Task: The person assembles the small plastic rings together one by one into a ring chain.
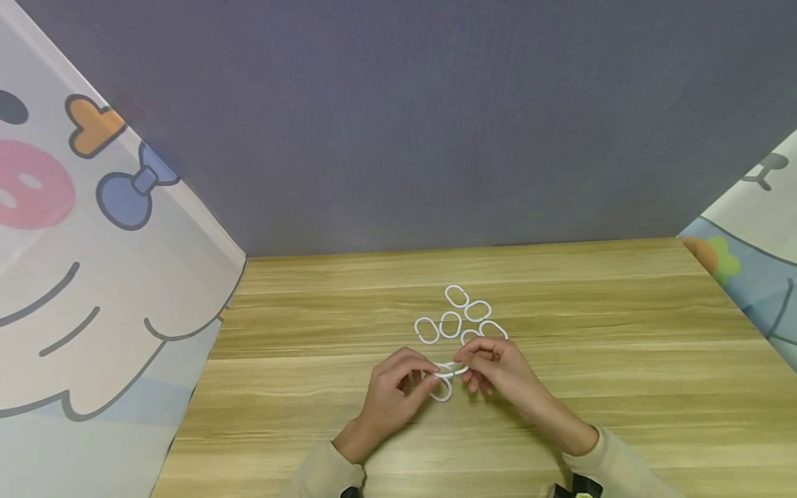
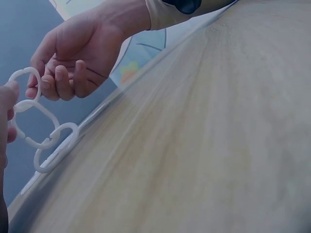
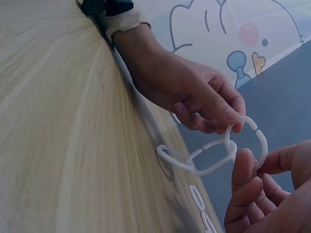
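Observation:
Both hands work at a short chain of white plastic oval links, each with a small gap, above the wooden table. My right hand [image 1: 501,363] pinches the end link [image 2: 39,83] with thumb and forefinger. My left hand [image 1: 395,391] pinches at the point where that link meets the middle link [image 2: 52,115]. A lower link [image 1: 450,391] hangs below the left fingertips and slants toward the tabletop; whether it touches is hard to tell. In the right wrist view the held link [image 3: 264,148] spans between both hands' fingertips. The fingertips partly hide the joint.
Several loose white links [image 1: 427,342] lie flat on the wooden table [image 1: 311,297] just beyond the hands. A grey upright panel [image 1: 398,138] stands at the table's back edge. Cartoon-printed panels [image 1: 112,277] flank the left and right sides.

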`<state>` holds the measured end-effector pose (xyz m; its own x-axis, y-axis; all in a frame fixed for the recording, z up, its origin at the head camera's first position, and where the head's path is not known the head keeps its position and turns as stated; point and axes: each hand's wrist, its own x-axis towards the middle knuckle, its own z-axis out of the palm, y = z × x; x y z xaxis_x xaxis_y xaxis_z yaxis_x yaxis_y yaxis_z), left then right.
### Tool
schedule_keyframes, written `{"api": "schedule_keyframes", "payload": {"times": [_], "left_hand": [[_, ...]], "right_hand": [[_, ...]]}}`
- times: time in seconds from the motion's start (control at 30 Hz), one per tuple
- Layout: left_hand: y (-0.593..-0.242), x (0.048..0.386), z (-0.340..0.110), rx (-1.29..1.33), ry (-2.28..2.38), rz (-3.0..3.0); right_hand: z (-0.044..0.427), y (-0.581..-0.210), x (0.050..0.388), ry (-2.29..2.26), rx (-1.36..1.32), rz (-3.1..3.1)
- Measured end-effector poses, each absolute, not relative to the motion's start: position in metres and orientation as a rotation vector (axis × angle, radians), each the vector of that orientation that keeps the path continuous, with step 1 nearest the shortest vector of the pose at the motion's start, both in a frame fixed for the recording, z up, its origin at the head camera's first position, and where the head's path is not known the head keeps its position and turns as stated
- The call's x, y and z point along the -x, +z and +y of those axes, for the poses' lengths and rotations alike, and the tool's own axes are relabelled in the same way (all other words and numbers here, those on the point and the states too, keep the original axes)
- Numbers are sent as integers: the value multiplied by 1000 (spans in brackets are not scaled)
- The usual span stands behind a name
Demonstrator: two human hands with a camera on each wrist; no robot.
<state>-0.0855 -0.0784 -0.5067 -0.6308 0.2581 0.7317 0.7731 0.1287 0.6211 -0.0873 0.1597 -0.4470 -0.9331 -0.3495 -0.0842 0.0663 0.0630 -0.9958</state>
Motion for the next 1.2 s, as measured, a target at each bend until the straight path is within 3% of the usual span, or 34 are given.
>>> {"api": "schedule_keyframes", "payload": {"times": [1.2], "left_hand": [[-507, 75, -85, 744, -1652, -1992]], "right_hand": [[167, -446, 84, -1905, 220, 2149]]}}
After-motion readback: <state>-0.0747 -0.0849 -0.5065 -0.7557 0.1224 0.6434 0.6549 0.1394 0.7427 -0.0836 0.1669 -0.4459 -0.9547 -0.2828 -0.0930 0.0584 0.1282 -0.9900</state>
